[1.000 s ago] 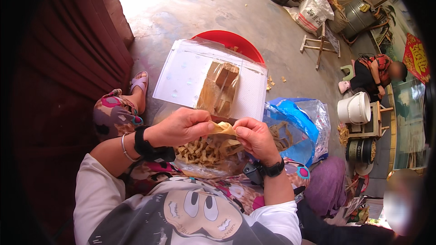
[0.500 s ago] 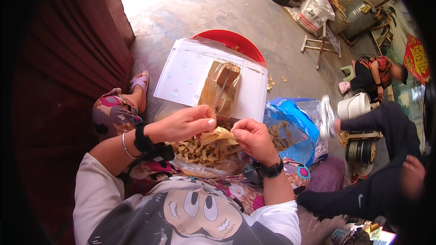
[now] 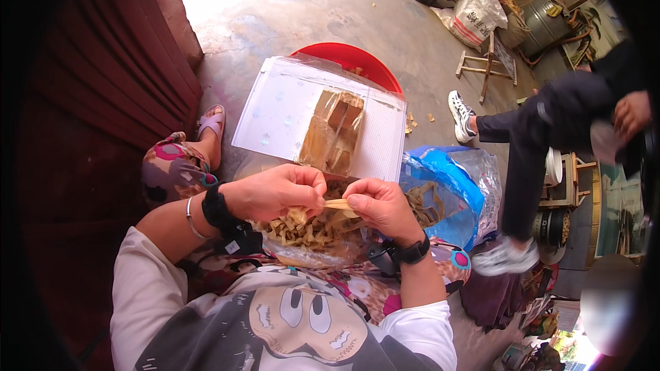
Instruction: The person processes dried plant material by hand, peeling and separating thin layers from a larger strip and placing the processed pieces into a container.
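A pale yellow, folded strip of dried, leaf-like material (image 3: 336, 204) is stretched between my hands. My left hand (image 3: 278, 191) pinches its left end, fingers curled, and my right hand (image 3: 380, 207) grips the other end between thumb and fingers. Below them, a heap of similar brownish strips (image 3: 302, 232) lies in clear plastic on my lap. Just beyond my hands, a brown wooden block (image 3: 316, 141) partly covered by clear film rests on a white board (image 3: 265, 106).
Under the board's far side sits a red basin (image 3: 371, 65). To the right is a blue plastic bag (image 3: 447, 189) with strips at its edge. A person in dark trousers (image 3: 526, 158) walks close by on the right. A wooden folding stool (image 3: 488, 65) stands farther off.
The strip between my hands has gone from spread wide to narrow and folded, and my hands are slightly lower on the left. The passing person has stepped further into view on the right.
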Motion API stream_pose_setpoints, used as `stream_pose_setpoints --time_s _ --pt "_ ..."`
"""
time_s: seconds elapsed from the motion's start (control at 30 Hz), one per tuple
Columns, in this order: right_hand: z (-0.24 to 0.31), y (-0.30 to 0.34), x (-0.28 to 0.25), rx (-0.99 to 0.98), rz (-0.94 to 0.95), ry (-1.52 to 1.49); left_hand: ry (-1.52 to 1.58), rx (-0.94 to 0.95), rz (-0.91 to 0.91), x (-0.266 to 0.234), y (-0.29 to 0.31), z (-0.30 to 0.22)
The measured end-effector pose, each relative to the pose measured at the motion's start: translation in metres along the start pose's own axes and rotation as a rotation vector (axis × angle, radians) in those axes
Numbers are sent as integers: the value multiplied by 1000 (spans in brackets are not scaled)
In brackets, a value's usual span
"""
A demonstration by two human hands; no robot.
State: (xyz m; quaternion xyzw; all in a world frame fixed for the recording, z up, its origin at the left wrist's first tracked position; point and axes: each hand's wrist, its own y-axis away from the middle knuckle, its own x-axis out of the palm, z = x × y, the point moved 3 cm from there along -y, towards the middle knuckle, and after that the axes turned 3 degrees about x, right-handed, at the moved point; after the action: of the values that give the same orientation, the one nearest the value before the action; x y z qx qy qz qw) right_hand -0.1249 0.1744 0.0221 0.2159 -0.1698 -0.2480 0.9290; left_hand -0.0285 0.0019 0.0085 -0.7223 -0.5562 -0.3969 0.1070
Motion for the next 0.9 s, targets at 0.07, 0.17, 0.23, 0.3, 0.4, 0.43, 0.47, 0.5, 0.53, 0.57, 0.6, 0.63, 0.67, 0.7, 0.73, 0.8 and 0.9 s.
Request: stream_pose_setpoints --time_s 0.07,0.17,0.23,0.3,0.4,0.43,0.47,0.5,0.53,0.57,0.6,0.63,0.67,0.7,0.73,0.8,0.9 --pt "4 1 0 0 9 48 -121 21 48 -1 2 -5" --pt "5 -1 -3 -62 52 213 -739 160 6 2 10 -25" --pt "-1 -9 -9 -185 27 460 -1191 386 -109 3 11 -34" --pt "9 -8 -11 -303 -202 718 -1526 717 -279 0 7 -36" --pt "21 -12 -3 -563 -506 839 -1855 979 -423 4 1 -45" --pt "22 -14 -1 -663 -604 832 -1914 1084 -482 6 -1 -46" --pt "22 -17 -1 -715 -635 870 -1974 1073 -508 5 -4 -47" --pt "14 -22 -6 -664 -643 1027 -2035 983 -489 4 -7 -44" --pt "7 -28 -9 -614 -644 1182 -2097 888 -476 3 -7 -42" --pt "2 -31 -13 -560 -643 1336 -2156 790 -463 1 -6 -41" --pt "0 -28 -19 -416 -676 1422 -2193 667 -494 -6 -3 -41" --pt "0 -23 -23 -427 -640 1293 -2159 601 -470 -11 1 -42" --pt "1 -18 -25 -436 -605 1163 -2123 537 -446 -15 6 -45" --pt "3 -13 -25 -443 -569 1035 -2087 474 -421 -19 8 -46" --pt "6 -10 -18 -257 -449 715 -2048 458 -365 -21 11 -45" --pt "8 -5 -4 -72 -263 368 -1798 756 -359 3 14 -46" --pt "0 -1 12 13 -37 75 -1696 916 -224 24 14 -39"
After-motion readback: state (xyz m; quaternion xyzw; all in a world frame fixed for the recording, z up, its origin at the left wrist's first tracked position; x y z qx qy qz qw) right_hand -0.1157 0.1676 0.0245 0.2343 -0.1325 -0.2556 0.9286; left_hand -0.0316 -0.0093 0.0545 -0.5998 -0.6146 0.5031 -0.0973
